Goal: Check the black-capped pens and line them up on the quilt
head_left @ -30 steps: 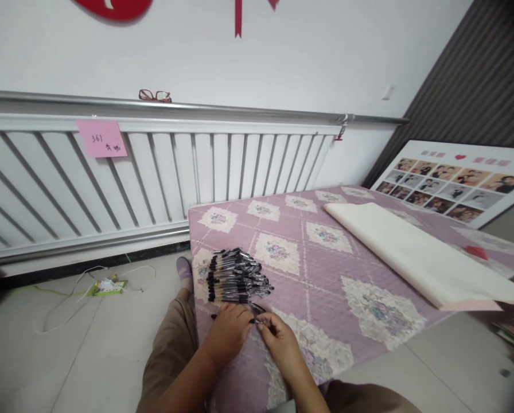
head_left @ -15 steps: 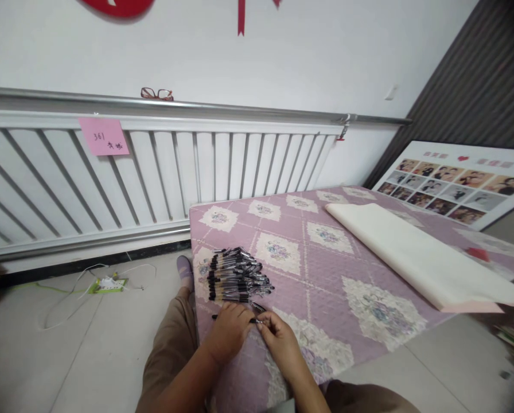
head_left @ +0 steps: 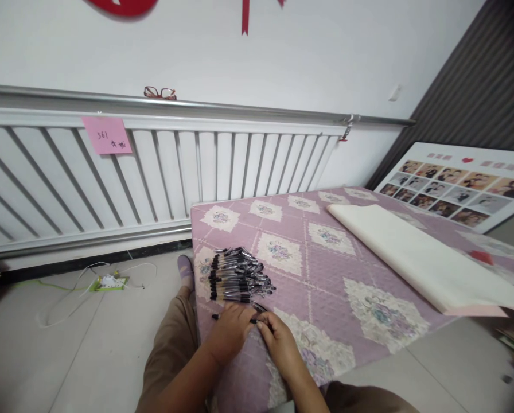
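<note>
A black pen [head_left: 215, 316] lies across my two hands over the near left part of the bed-like surface. My left hand [head_left: 232, 328] is wrapped round its barrel, with the end poking out on the left. The fingertips of my right hand [head_left: 276, 334] pinch the pen's other end. Just beyond my hands is a pile of black and clear pens [head_left: 237, 275], laid roughly side by side. One dark pen part [head_left: 259, 307] lies between the pile and my right hand; its details are too small to tell.
A purple floral cloth [head_left: 308, 269] covers the surface. A cream folded sheet [head_left: 403, 252] lies at right, near a red item [head_left: 481, 256] and a photo board [head_left: 459, 183]. A white radiator [head_left: 231, 160] stands behind. A power strip [head_left: 109, 283] with cables is on the floor.
The view has shifted slightly. My hands stay in nearly the same place on the pen, and the right fingers have closed a little more about its end.
</note>
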Action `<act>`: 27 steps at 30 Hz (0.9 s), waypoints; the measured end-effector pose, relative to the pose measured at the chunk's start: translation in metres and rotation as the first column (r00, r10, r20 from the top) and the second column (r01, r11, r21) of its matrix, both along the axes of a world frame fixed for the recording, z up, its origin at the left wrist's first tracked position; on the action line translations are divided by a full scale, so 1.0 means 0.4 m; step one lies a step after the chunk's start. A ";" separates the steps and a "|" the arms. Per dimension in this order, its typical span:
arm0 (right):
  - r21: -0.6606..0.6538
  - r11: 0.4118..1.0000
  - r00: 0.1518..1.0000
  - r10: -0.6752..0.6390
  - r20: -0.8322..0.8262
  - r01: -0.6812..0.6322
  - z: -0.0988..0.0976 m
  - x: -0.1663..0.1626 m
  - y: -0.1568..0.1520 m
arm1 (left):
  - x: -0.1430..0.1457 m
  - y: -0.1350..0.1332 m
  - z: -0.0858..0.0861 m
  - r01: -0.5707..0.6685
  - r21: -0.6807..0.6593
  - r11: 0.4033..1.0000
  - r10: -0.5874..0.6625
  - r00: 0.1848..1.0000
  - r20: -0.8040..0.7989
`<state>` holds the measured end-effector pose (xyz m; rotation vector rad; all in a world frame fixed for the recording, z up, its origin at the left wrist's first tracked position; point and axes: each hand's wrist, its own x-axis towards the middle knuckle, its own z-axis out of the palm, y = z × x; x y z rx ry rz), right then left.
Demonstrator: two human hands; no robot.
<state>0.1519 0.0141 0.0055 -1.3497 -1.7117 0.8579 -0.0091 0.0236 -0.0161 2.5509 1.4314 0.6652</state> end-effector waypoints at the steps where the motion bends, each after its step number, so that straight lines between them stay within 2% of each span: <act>1: 0.009 1.000 1.000 -0.005 0.013 0.005 0.000 -0.001 0.000 | 0.000 0.001 -0.002 -0.001 0.005 1.000 0.001 1.000 -0.001; 6: 0.043 0.998 0.998 -0.039 0.057 0.037 0.002 -0.008 -0.001 | 0.000 0.003 -0.008 0.005 0.015 1.000 -0.005 1.000 0.015; 14: 0.006 0.999 0.999 -0.036 0.023 0.035 -0.015 -0.009 -0.002 | -0.001 -0.001 0.001 0.003 0.005 1.000 -0.003 0.999 0.034; 23: -0.046 0.994 0.990 -0.101 -0.101 0.096 0.010 0.004 -0.005 | -0.004 -0.003 0.022 -0.077 -0.060 0.995 0.077 0.997 0.005; 27: -0.074 0.991 0.984 -0.120 -0.129 0.111 0.001 0.013 -0.004 | -0.004 -0.005 0.030 -0.073 -0.071 0.995 0.070 0.997 -0.038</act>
